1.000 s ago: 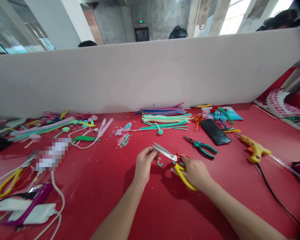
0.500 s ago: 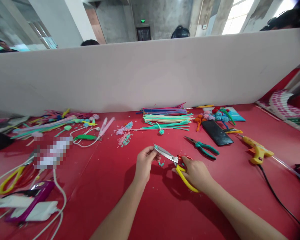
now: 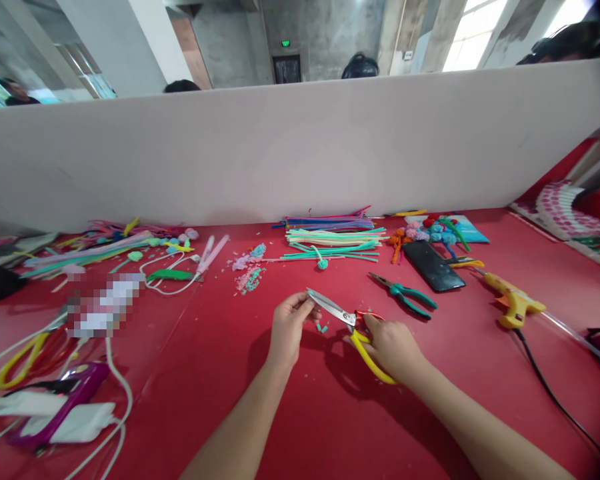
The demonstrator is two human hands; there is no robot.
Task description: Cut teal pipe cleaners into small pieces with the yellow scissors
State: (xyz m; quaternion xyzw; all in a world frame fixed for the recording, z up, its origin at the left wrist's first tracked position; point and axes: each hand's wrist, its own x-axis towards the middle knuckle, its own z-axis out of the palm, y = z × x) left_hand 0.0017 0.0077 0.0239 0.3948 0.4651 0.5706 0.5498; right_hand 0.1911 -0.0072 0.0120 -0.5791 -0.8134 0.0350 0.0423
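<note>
My right hand (image 3: 394, 345) is closed around the handles of a pair of scissors (image 3: 336, 309), one red and one yellow, with the blades pointing left. At the blade tips, my left hand (image 3: 287, 327) pinches a small green piece of pipe cleaner (image 3: 311, 293), mostly hidden by the fingers. Short green cut pieces (image 3: 322, 329) lie on the red table just below the blades. Beyond the hands, a green pipe-cleaner ball on a stem (image 3: 323, 264) rests by the bundled green pipe cleaners (image 3: 337, 237).
Green-handled pliers (image 3: 411, 300), a black phone (image 3: 435, 267) and a yellow glue gun (image 3: 517, 303) lie to the right. Pipe-cleaner trimmings (image 3: 250, 280) are heaped left of centre. Cables, a purple power strip (image 3: 83, 393) and more scissors (image 3: 23, 360) occupy the left. A white partition (image 3: 290, 153) stands behind.
</note>
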